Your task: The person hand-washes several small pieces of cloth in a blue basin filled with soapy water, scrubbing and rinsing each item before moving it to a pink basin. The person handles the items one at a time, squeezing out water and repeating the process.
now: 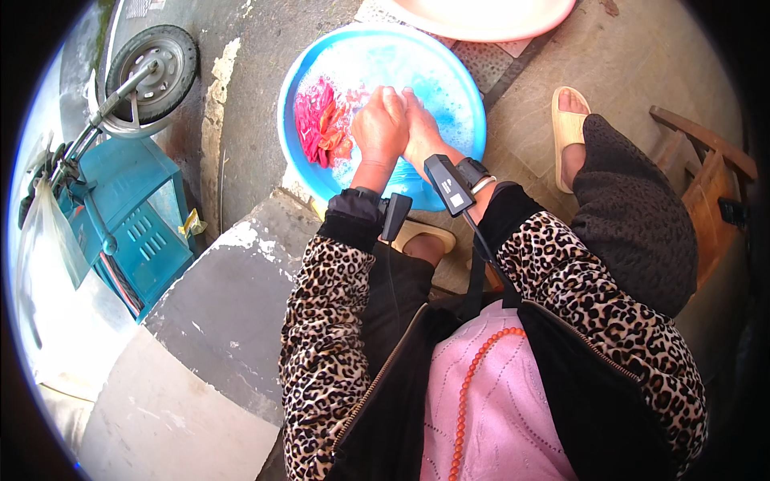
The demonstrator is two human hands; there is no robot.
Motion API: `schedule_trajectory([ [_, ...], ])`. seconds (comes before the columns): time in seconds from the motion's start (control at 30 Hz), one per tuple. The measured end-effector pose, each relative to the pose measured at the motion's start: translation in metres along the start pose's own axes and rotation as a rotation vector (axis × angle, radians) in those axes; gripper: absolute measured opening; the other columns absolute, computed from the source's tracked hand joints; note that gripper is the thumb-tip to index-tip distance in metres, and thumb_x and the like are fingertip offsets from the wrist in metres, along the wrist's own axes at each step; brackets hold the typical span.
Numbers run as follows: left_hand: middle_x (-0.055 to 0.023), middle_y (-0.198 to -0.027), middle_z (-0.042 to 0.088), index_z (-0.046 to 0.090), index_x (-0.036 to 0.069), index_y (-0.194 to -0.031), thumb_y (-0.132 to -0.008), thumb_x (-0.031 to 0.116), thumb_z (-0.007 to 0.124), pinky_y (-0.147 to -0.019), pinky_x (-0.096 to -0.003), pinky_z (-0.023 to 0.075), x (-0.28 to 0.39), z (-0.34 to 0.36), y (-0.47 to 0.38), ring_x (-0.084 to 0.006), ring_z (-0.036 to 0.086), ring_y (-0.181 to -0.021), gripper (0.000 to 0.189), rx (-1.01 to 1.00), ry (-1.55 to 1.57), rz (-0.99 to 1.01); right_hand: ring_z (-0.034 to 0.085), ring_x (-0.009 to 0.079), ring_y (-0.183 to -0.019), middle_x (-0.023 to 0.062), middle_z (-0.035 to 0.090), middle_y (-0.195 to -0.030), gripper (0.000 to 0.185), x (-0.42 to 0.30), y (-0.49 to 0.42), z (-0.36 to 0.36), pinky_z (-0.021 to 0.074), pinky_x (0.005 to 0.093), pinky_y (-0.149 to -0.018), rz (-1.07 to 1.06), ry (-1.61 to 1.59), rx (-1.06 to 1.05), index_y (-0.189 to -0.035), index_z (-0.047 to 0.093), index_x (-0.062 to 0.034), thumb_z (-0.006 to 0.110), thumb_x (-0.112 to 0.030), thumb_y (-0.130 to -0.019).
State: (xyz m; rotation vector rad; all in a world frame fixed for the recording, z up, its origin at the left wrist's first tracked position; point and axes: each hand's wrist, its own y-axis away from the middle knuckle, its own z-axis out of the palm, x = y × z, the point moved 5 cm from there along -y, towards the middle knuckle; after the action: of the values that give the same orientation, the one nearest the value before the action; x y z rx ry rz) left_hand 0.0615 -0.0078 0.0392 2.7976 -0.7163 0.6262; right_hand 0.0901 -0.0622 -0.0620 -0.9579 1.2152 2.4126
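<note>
A blue plastic basin of sudsy water stands before me. My left hand and my right hand press together above the water near its middle, fingers curled in. Whether anything is pinched between the palms is hidden. Just left of my left hand, a bunched red and orange wet cloth lies partly under the foam against the basin's left side. A lighter reddish patch, blurred by suds, shows beside my left knuckles. Both wrists wear black strapped devices, and a cable runs from the right one.
Beyond the blue basin is a pink basin. A teal vehicle with a front wheel and a hanging plastic bag stands left. A painted concrete block is near my left arm; wooden furniture is at right.
</note>
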Motion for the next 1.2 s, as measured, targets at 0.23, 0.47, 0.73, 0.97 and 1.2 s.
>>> schedule_trajectory([
  [0.23, -0.0231, -0.087, 0.064, 0.058, 0.006, -0.098, -0.093, 0.033, 0.042, -0.074, -0.0511, 0.0471, -0.079, -0.002, -0.019, -0.0412, 0.062, -0.084, 0.032, -0.135, -0.281, -0.262, 0.055, 0.0112, -0.09, 0.0027, 0.057, -0.094, 0.03, -0.039, 0.016, 0.023, 0.0476, 0.0295, -0.073, 0.242, -0.147, -0.08, -0.106, 0.055, -0.0081, 0.046, -0.035, -0.097],
  [0.47, -0.0134, -0.115, 0.051, 0.05, 0.017, -0.122, -0.086, 0.036, 0.058, -0.082, -0.0481, 0.0475, -0.055, 0.013, -0.007, -0.0353, 0.054, -0.105, 0.042, -0.269, -0.401, -0.035, 0.038, 0.021, -0.128, 0.0114, 0.035, -0.142, 0.058, -0.048, -0.002, 0.003, 0.0371, 0.0352, -0.099, 0.009, -0.058, 0.046, -0.145, 0.022, -0.0063, 0.046, -0.027, -0.097],
  [0.73, -0.0214, -0.103, 0.06, 0.058, 0.007, -0.116, -0.084, 0.032, 0.057, -0.083, -0.0477, 0.0473, -0.084, 0.055, -0.025, -0.0405, 0.059, -0.096, 0.041, -0.285, -0.041, -0.087, 0.034, 0.0233, -0.13, 0.0073, 0.033, -0.143, 0.051, -0.021, 0.007, -0.005, 0.0346, 0.0521, -0.099, 0.362, -0.175, 0.073, -0.142, 0.028, -0.0182, 0.038, -0.042, -0.098],
  [0.97, -0.0284, -0.092, 0.053, 0.058, -0.005, -0.086, -0.082, 0.03, 0.061, -0.077, -0.0474, 0.0463, -0.01, -0.014, 0.007, -0.042, 0.056, -0.089, 0.035, -0.485, 0.058, 0.365, 0.054, 0.022, -0.102, 0.0083, 0.059, -0.109, 0.058, -0.018, 0.004, 0.003, 0.045, 0.0384, -0.088, 0.515, -0.359, -0.13, -0.122, 0.048, -0.0118, 0.03, -0.059, -0.095],
  [1.2, -0.0296, -0.088, 0.056, 0.061, -0.001, -0.085, -0.089, 0.039, 0.051, -0.074, -0.0486, 0.0451, 0.035, -0.029, 0.039, -0.0439, 0.057, -0.084, 0.041, -0.544, 0.008, -0.002, 0.057, 0.0194, -0.092, 0.0071, 0.06, -0.103, 0.051, 0.013, -0.008, -0.012, 0.0467, 0.032, -0.081, 0.455, -0.311, -0.218, -0.123, 0.051, -0.0056, 0.046, -0.048, -0.095],
])
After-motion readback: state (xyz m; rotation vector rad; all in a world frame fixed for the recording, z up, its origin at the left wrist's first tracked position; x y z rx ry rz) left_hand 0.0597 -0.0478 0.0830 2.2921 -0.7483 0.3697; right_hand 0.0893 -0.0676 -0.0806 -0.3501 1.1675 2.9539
